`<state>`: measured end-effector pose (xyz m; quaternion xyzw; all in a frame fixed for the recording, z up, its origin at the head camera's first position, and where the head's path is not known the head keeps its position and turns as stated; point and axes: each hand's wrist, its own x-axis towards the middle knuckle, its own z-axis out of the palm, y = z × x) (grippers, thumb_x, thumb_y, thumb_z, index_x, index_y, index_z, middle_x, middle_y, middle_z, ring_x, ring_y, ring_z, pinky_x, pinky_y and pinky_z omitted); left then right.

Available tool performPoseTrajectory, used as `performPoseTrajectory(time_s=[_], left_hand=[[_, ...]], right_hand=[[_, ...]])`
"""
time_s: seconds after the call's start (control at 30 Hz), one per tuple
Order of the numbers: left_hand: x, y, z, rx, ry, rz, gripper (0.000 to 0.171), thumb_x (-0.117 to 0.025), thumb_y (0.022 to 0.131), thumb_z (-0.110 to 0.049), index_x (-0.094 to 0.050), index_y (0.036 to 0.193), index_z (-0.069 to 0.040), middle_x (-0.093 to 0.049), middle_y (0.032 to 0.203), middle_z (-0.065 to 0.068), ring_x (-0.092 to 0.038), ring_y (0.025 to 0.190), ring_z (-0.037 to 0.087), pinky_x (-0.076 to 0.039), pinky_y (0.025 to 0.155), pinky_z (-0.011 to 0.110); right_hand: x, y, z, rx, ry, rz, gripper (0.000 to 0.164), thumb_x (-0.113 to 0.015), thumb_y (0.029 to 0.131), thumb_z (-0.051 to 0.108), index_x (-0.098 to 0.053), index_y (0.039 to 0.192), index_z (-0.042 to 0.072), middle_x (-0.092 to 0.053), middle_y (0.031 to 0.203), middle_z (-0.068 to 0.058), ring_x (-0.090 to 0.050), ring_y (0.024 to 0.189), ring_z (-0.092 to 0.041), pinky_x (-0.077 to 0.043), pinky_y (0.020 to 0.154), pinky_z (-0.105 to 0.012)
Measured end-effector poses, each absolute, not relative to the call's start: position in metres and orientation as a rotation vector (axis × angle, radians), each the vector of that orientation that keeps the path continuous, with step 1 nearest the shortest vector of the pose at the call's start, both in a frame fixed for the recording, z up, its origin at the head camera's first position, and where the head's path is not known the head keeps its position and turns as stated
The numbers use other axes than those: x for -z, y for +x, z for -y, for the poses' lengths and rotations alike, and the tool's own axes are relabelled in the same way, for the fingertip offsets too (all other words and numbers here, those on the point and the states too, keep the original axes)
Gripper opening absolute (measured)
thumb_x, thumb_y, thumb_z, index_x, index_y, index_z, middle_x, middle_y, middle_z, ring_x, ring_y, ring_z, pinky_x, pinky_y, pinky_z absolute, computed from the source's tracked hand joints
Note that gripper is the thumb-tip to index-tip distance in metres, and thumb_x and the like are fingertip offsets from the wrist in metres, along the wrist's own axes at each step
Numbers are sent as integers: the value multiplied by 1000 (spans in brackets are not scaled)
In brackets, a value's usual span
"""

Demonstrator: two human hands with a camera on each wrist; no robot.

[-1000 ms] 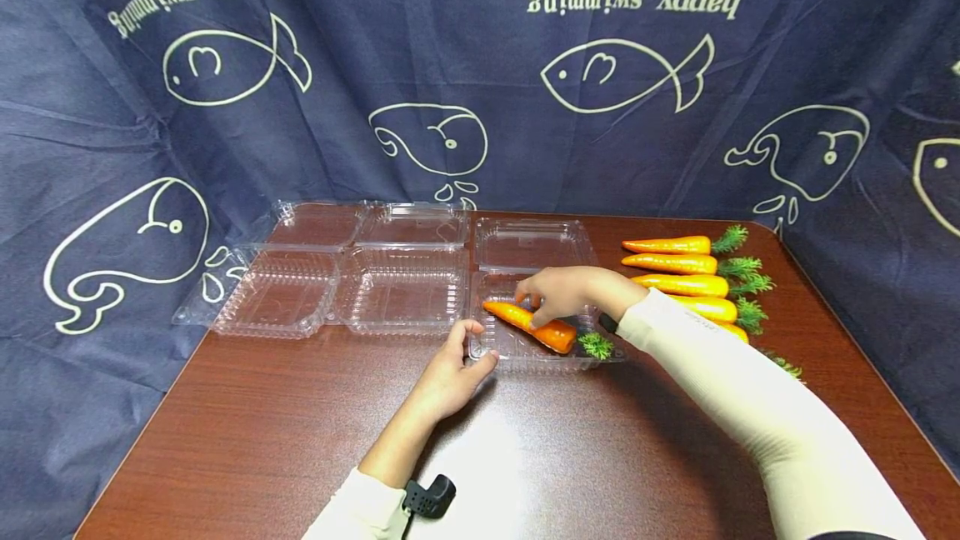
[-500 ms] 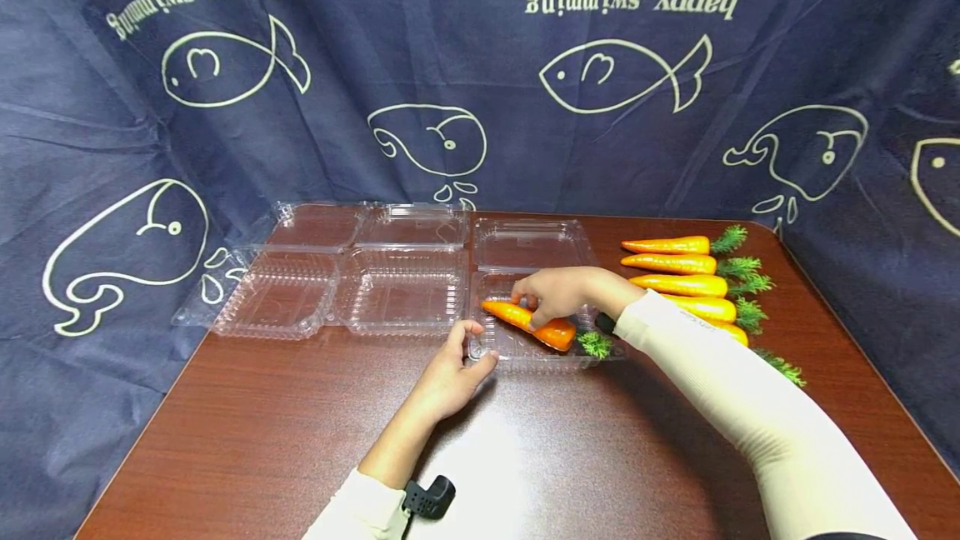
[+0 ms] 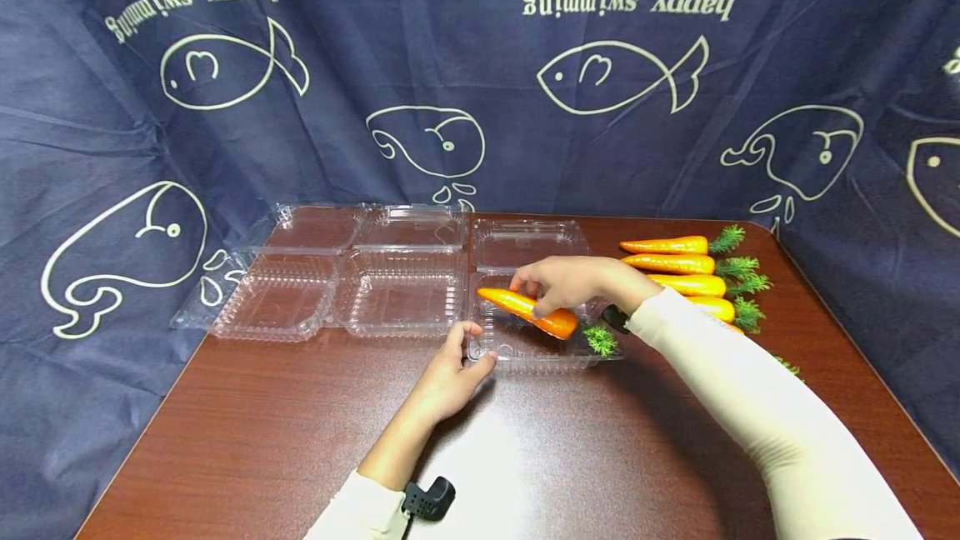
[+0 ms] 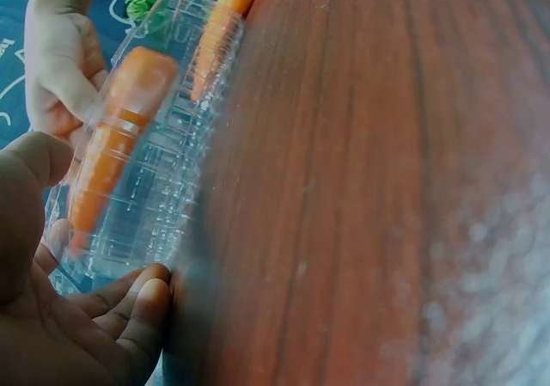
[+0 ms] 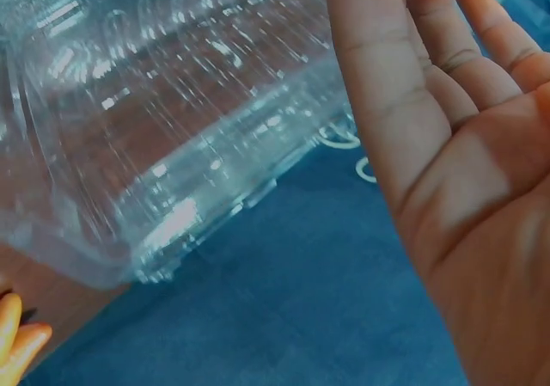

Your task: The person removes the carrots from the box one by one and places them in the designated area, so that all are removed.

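In the head view, my right hand (image 3: 573, 283) holds an orange carrot (image 3: 557, 323) with a green leafy top, fingers and thumb on its sides. The carrot slants over the base of the right-hand clear plastic clamshell box (image 3: 543, 363), whose lid lies open behind. My left hand (image 3: 450, 377) grips that box's front left corner, thumb at the front. The left wrist view shows the carrot (image 4: 136, 85) through the clear wall, with my left hand (image 4: 51, 317) at the box's end. In the right wrist view, my right palm (image 5: 481, 180) hides most of the carrot.
Two more opened clear boxes, a middle one (image 3: 405, 330) and a left one (image 3: 262, 332), stand to the left. Several carrots (image 3: 667, 265) lie in a row on the right, partly hidden by my right sleeve (image 3: 750, 407). A blue curtain (image 3: 480, 40) hangs behind the brown table (image 3: 247, 440).
My right hand has lifted the carrot slightly and shifted it a little away from the box's front edge. The left hand has stayed at the corner.
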<state>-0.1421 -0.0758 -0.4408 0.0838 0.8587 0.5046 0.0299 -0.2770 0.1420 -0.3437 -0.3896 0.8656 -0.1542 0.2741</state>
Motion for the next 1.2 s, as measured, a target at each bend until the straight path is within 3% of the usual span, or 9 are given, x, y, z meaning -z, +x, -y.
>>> performPoseTrajectory(time_s=[0.23, 0.7, 0.97, 1.2], left_hand=[[441, -142, 77, -1572, 255, -2650, 38, -65, 94, -31, -48, 123, -14, -48, 95, 8, -51, 85, 26, -43, 75, 44], [441, -143, 76, -1558, 259, -2648, 39, -65, 94, -29, -47, 124, -13, -50, 99, 10, -51, 89, 26, -45, 80, 48], [439, -142, 76, -1565, 272, -2638, 40, -65, 94, -29, -46, 125, -11, -48, 96, 9, -51, 87, 26, -45, 78, 47], [439, -142, 76, -1564, 269, -2633, 40, -65, 94, -29, -46, 125, -11, -49, 100, 10, -52, 92, 27, -46, 82, 49]], right_hand=[[332, -275, -151, 505, -1051, -2310, 46, -71, 83, 8, -57, 127, 9, -66, 103, -3, -64, 90, -17, -51, 79, -34], [310, -269, -192, 674, -1028, -2389, 44, -72, 81, 3, -58, 123, 8, -64, 96, -4, -57, 72, -17, -48, 66, -28], [309, -264, -222, 707, -985, -2396, 42, -73, 83, 5, -57, 122, 5, -65, 97, -3, -63, 84, -17, -50, 78, -31], [312, -255, -251, 750, -910, -2410, 40, -73, 83, 3, -58, 120, 6, -63, 97, -3, -58, 86, -20, -48, 75, -30]])
